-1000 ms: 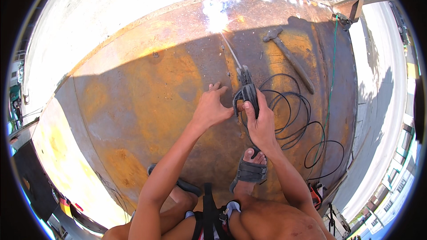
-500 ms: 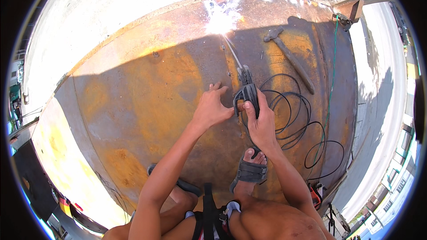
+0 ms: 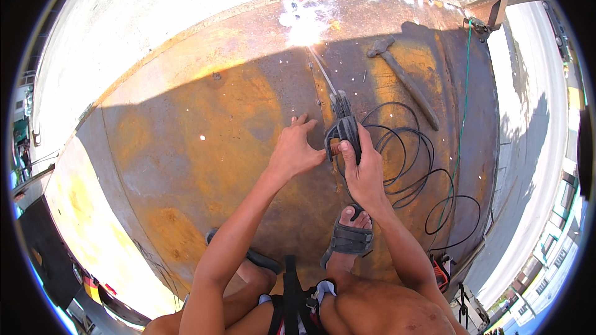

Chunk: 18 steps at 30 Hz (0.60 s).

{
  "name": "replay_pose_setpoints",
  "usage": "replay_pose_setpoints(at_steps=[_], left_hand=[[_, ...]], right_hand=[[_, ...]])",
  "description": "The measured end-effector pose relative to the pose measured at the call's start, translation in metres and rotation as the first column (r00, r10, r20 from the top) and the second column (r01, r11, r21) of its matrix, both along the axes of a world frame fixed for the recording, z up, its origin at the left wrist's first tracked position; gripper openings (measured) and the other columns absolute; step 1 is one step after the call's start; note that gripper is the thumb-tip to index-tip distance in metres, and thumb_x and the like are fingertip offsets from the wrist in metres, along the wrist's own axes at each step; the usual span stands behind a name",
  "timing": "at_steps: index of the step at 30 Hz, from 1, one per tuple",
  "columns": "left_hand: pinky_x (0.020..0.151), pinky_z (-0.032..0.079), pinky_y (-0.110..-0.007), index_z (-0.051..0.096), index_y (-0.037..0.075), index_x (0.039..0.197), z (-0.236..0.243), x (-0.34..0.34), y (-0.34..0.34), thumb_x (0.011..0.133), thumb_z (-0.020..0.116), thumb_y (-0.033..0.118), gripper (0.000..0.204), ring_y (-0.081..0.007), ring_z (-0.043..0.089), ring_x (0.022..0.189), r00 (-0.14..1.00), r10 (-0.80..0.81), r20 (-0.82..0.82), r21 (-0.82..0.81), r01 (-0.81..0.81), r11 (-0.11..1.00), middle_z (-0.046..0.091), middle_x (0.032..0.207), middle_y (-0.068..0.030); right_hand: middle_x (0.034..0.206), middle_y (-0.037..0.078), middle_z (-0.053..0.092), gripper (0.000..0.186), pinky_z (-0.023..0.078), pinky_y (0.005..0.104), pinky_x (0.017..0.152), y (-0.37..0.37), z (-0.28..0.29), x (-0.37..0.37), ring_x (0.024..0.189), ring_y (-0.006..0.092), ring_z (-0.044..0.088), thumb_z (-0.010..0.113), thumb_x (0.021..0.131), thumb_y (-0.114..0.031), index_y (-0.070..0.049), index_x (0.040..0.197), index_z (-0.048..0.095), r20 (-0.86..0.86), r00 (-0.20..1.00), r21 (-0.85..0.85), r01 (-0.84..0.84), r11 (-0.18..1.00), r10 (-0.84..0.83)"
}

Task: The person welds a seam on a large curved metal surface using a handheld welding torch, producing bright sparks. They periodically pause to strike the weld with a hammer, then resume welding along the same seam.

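My right hand [image 3: 366, 177] is wrapped round a black welding electrode holder [image 3: 343, 118], its thumb along the near end. A thin welding rod [image 3: 323, 72] runs from the holder's jaws up and slightly left. At the rod's far tip a white arc glares over the rusty steel plate [image 3: 217, 118], hiding the spot it touches. My left hand [image 3: 297, 150] is just left of the holder with its fingers apart. Its thumb reaches to the holder's near end, and its fingertips are over the plate; whether they press on it I cannot tell.
A hammer [image 3: 406, 84] lies on the plate to the right. Black cable [image 3: 428, 149] loops beside my right hand, and a green cord [image 3: 462, 124] runs down the right side. My sandalled foot [image 3: 351, 236] stands on the plate. A metal bracket [image 3: 490, 15] is at the far right corner.
Bright spark specks are now scattered over the plate, and the glare has changed shape. Both hands and the holder stay in nearly the same place.
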<state>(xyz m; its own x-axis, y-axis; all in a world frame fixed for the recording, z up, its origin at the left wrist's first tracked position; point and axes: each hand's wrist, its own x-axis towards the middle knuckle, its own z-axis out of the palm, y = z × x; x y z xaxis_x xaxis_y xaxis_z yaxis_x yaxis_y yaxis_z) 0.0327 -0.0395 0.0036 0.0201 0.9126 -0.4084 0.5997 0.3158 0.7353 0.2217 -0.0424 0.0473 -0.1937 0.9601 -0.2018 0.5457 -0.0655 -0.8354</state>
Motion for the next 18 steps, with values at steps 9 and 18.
replay_pose_setpoints(at_steps=[9,18], left_hand=[[0.123,0.043,-0.052,0.067,-0.003,0.142,0.0024,0.0002,0.0009,0.079,0.084,0.070,0.098,-0.0521,0.046,0.150,0.999,-0.021,-0.040,-0.049,0.019,0.999,0.051,0.157,-0.0353],[0.124,0.042,-0.052,0.067,-0.003,0.142,0.0028,0.0005,0.0009,0.078,0.084,0.071,0.099,-0.0518,0.045,0.150,0.998,-0.025,-0.054,-0.049,0.022,0.999,0.051,0.157,-0.0353]], right_hand=[[0.098,0.029,0.074,0.055,0.057,0.0513,0.077,0.0004,0.0004,0.0001,0.089,0.0457,0.076,0.060,0.112,-0.035,0.005,0.149,0.051,-0.008,1.000,0.010,0.000,1.000,0.000],[0.097,0.029,0.074,0.054,0.057,0.0504,0.076,0.0008,0.0015,0.0007,0.086,0.0450,0.076,0.060,0.112,-0.034,0.005,0.149,0.051,-0.002,1.000,-0.019,0.000,1.000,0.000]])
